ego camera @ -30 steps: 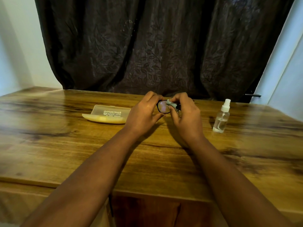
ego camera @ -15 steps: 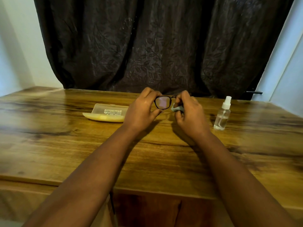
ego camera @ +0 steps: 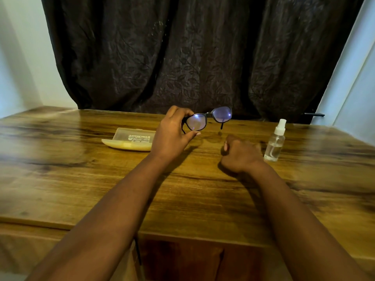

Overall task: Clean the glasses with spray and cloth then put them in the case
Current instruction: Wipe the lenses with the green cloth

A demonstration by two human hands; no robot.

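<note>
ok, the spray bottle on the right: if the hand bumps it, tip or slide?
Probably tips: the spray bottle stands upright, tall and narrow on a small base. It looks like clear plastic only part full, so likely light and easily knocked. The table looks smooth and glossy, so a low push may slide it instead. The right hand is close beside it.

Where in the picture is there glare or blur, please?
Head view: violet-white glare on both lenses of the glasses held by the left hand; soft sheen and blur on the table at left; the spray bottle stays fairly sharp.
</note>
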